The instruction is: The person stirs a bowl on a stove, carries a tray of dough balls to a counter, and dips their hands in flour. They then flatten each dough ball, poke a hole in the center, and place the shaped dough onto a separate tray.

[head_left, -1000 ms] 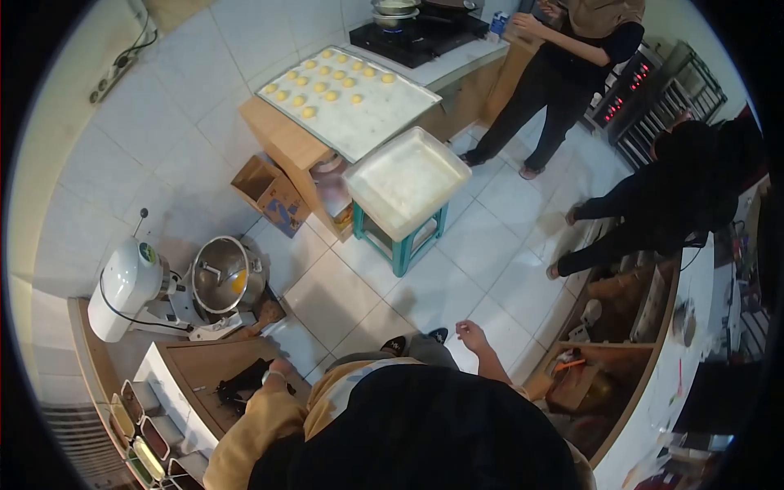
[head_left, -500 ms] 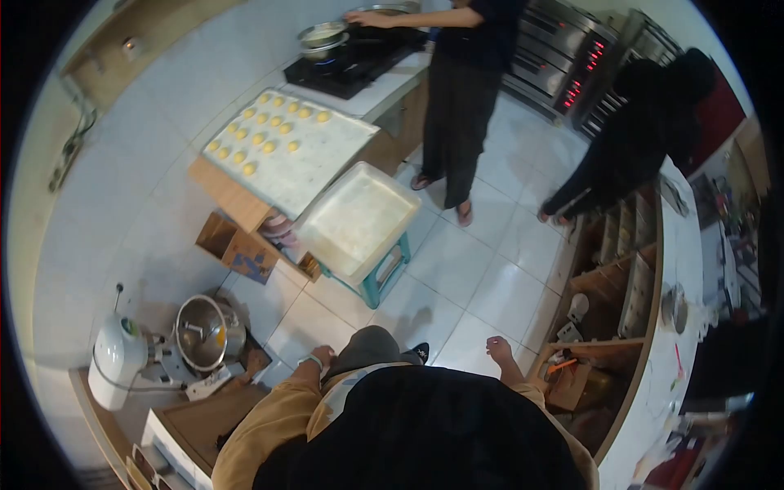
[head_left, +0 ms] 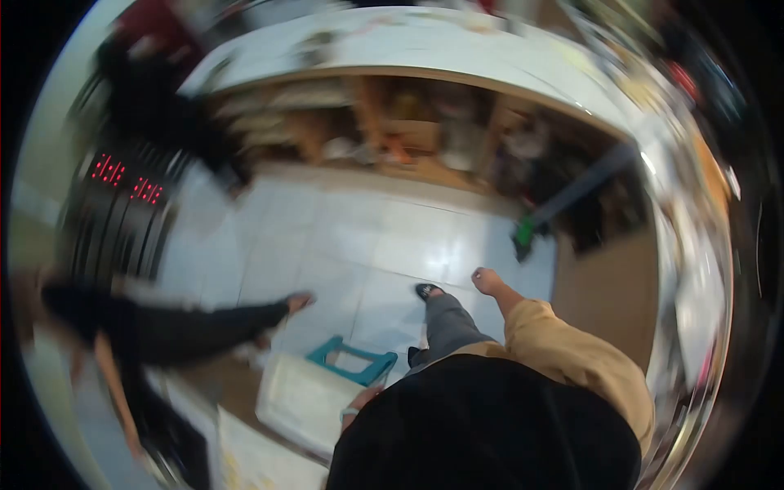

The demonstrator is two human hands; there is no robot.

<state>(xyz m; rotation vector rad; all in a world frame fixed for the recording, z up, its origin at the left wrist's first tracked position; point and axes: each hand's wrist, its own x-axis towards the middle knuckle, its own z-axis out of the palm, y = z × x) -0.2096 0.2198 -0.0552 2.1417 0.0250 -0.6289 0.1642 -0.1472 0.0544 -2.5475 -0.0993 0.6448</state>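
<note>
My right hand (head_left: 486, 280) hangs over the white tiled floor at the end of a tan sleeve. Its fingers are curled in, with nothing visible in them. My left hand (head_left: 365, 398), with a pale band at the wrist, is beside my black-clad torso, close to the pale rectangular tray (head_left: 298, 400); its fingers are mostly hidden and blurred. Under the tray stands a teal stool (head_left: 353, 359). A large sheet with blurred yellow pieces (head_left: 245, 453) lies at the bottom left.
A long white counter (head_left: 425, 41) curves across the top over wooden shelves (head_left: 408, 167) holding assorted items. A green-ended pole (head_left: 524, 235) leans at the right. One person (head_left: 155, 327) is at the left; another (head_left: 155, 98) is by the oven (head_left: 122, 212).
The view has swung strongly to the right, so the counter and shelves now fill the top and the tray and sheet lie at the bottom left. The picture is more blurred.
</note>
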